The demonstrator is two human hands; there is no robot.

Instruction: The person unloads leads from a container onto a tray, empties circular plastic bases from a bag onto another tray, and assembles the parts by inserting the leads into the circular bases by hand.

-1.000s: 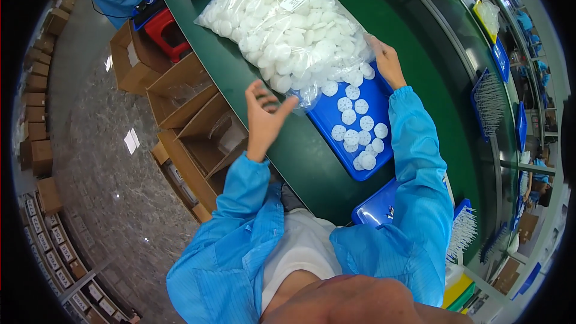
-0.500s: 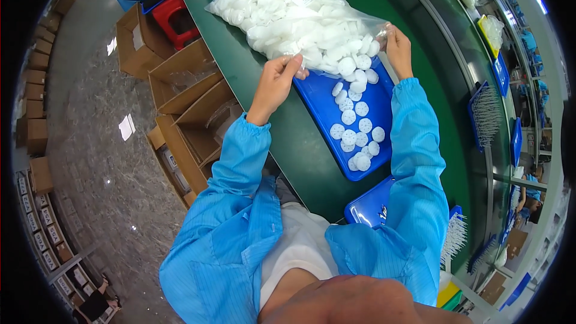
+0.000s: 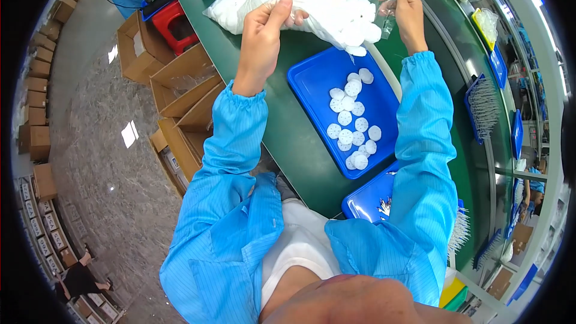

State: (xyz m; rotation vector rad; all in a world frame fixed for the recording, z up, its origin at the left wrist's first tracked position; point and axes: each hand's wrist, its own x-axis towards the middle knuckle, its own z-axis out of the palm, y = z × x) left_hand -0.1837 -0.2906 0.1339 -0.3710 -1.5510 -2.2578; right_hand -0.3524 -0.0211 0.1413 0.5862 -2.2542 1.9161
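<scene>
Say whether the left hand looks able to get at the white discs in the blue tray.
Probably yes: the discs lie uncovered in the open tray, though the left hand grips the clear bag and would have to let go first.

The camera sits on your head, the left one of two side by side, and it looks down at your hands. Your white shirt [image 3: 297,237] and blue jacket [image 3: 210,264] are very near it, so they look big at the bottom. Your left hand [image 3: 259,39] and right hand [image 3: 410,17] are a bit farther off, near the top. The green table [image 3: 294,159] is lower than your hands and runs on a slant. This view is very wide, so the floor [image 3: 120,192] fits in on your left. The row of brown boxes [image 3: 39,144] looks small and far off, and it bends along the round rim.
</scene>
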